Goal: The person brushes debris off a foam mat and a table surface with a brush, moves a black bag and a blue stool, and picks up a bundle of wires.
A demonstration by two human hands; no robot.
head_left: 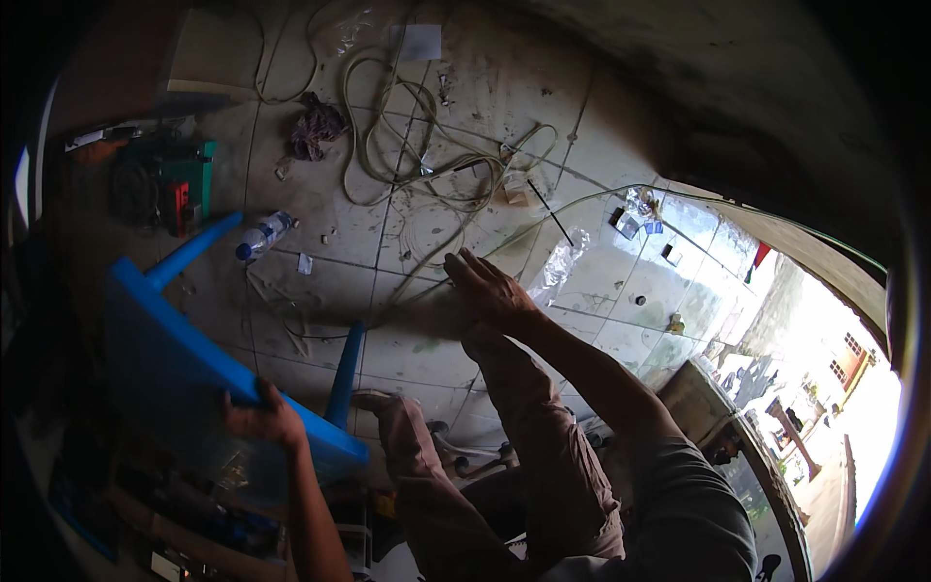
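Left hand (260,415): fingers are closing over the near edge of the blue stool (184,369), which is lying tipped at the near left with its legs pointing far and right.
Stool grip: I judge it is going best with the thumb staying under the edge so the stool is not swinging.
Bottle (262,235): lying on the floor (320,213) just beyond a stool leg.
Cables (427,145): looping over the far tiles, near a crumpled rag (315,128).
Right hand (490,289): reaching out over the floor, fingers spread and holding nothing, near a thin wire (543,225).
Hard to see: the left rim is sitting in shadow, and the green box (165,184) there is staying unclear; the far right is glaring white.
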